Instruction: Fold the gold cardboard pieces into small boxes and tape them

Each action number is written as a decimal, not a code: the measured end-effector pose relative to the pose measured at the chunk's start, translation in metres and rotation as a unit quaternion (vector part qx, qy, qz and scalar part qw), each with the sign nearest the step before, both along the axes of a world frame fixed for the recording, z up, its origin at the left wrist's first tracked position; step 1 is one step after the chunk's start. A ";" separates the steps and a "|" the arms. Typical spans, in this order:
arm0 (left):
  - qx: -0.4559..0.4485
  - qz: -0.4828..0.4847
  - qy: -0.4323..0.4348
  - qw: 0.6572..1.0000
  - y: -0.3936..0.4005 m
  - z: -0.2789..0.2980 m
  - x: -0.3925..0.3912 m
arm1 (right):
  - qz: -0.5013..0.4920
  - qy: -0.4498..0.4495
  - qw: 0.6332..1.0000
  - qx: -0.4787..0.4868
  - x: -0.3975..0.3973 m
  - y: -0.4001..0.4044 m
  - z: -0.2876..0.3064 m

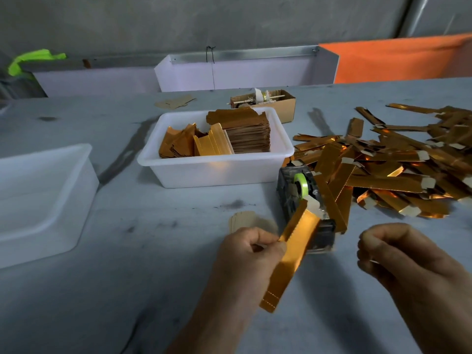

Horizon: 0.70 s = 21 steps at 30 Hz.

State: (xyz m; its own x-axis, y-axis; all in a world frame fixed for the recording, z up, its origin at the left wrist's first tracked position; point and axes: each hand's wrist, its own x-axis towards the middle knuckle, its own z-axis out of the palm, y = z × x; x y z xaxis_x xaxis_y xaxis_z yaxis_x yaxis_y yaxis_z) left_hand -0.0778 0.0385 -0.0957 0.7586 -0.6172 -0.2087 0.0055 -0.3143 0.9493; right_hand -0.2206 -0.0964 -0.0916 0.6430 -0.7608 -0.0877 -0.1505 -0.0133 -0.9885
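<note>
My left hand (251, 254) grips a long folded gold cardboard piece (291, 256), held slanted with its upper end over the tape dispenser (304, 200), which carries a green roll. My right hand (390, 251) hovers to the right of the dispenser with fingers curled; a small pale bit shows at the fingertips, but I cannot tell whether it is tape. A white tub (217, 169) behind holds stacked flat gold blanks (245, 131). A large heap of folded gold pieces (398, 164) lies on the table at the right.
An empty white tub (38, 200) stands at the left. A small brown cardboard box (278, 103) with odds and ends sits behind the middle tub. A small stack of beige cards (242, 221) lies by my left hand. Low white partitions (229, 72) and an orange sheet (398, 60) border the table's far edge.
</note>
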 end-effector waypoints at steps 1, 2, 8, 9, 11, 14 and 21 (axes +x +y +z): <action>-0.013 0.005 0.017 1.000 0.001 -0.001 0.000 | 0.026 -0.001 1.000 0.003 0.002 0.004 0.002; -0.022 0.009 0.028 0.999 0.001 -0.002 0.000 | 0.052 -0.007 0.999 0.012 0.006 0.010 0.006; -0.037 -0.005 0.053 0.998 0.002 -0.007 -0.004 | 0.148 -0.004 0.989 -0.019 0.025 0.030 0.019; -0.036 -0.013 0.052 0.998 0.002 -0.007 -0.004 | 0.153 -0.004 0.988 -0.031 0.027 0.030 0.019; -0.036 -0.022 0.054 0.998 0.002 -0.005 -0.005 | 0.153 -0.001 0.987 -0.057 0.029 0.030 0.019; -0.048 -0.028 0.072 0.996 0.001 -0.003 -0.006 | 0.155 0.000 0.983 -0.098 0.031 0.028 0.017; -0.053 -0.050 0.045 0.996 0.003 -0.002 -0.007 | 0.129 0.038 0.975 -0.174 0.033 0.025 0.011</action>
